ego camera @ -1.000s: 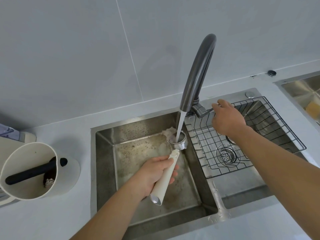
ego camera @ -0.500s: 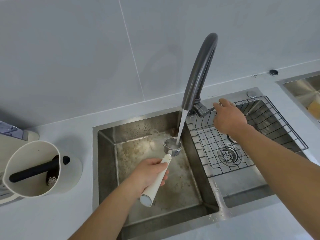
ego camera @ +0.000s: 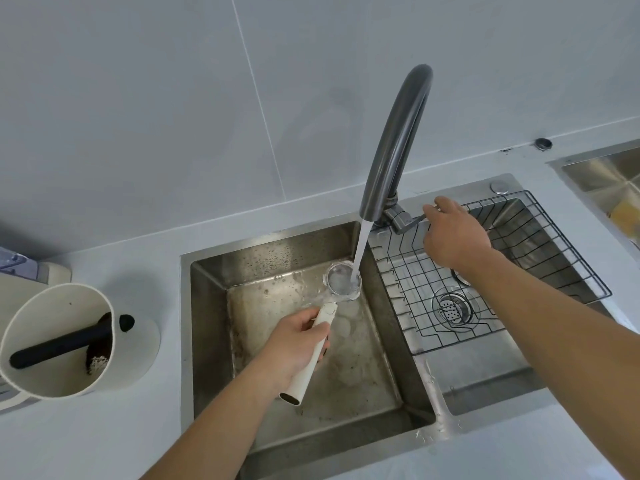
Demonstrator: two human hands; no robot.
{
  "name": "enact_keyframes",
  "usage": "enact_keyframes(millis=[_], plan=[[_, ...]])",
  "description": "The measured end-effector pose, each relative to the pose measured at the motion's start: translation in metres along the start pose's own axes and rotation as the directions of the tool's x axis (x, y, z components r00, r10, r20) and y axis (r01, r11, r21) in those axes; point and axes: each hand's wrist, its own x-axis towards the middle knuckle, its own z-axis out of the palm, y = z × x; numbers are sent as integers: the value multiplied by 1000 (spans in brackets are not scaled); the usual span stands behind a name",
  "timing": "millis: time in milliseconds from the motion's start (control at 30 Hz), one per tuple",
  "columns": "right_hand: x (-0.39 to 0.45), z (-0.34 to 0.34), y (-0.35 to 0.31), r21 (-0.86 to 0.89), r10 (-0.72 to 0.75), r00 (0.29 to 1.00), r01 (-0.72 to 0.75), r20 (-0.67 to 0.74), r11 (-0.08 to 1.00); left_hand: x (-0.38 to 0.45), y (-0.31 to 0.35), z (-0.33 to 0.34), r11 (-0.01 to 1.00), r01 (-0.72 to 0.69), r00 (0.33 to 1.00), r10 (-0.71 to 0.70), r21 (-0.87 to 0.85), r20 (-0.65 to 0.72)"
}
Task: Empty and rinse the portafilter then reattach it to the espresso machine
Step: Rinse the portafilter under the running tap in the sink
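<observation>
The portafilter with a round steel basket and a long cream-white handle (ego camera: pixel 341 284) is held over the left basin of the stainless steel double sink (ego camera: pixel 207 289). Its long axis runs diagonally: the basket end is pointed up and away toward the wall, slightly to the right, while the open butt of the handle is pointed back toward the person and to the left. The basket mouth is turned upward, and a stream of water (ego camera: pixel 360 251) from the dark grey curved tap (ego camera: pixel 394 143) is received in it. The handle is gripped by the left hand (ego camera: pixel 294 344), whose fingers are wrapped closed around it near the middle. The right hand (ego camera: pixel 453 233) is laid on the grey tap lever (ego camera: pixel 403 220), fingers loosely curled over it. A black wire rack (ego camera: pixel 519 271) is set in the right basin. On the pale tabletop (ego camera: pixel 104 438) to the left, a cream knock box with a black bar (ego camera: pixel 59 344) is seen, holding dark grounds.
</observation>
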Motion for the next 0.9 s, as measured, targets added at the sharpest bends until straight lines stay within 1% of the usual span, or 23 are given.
enact_keyframes(millis=[100,233,367,600,767,900], plan=[[0,0,0,2,-3,1000,3,5,1000,5,-2,3,1000,21,1000,-21,19,-5],[0,-1,1,0,-12,1000,12,3,1000,10,-2,10,999,54,999,-54,0,-5],[-1,0,1,6,-23,1000,23,0,1000,17,0,15,993,84,996,-84,-84,-1],[0,1,3,-13,-38,999,38,1,999,21,5,23,968,155,987,-146,-196,59],[0,3,5,-11,-40,999,40,0,999,23,10,26,971,180,983,-171,-160,65],[1,5,6,-11,-48,999,48,-8,999,23,11,26,978,190,981,-186,-85,55]])
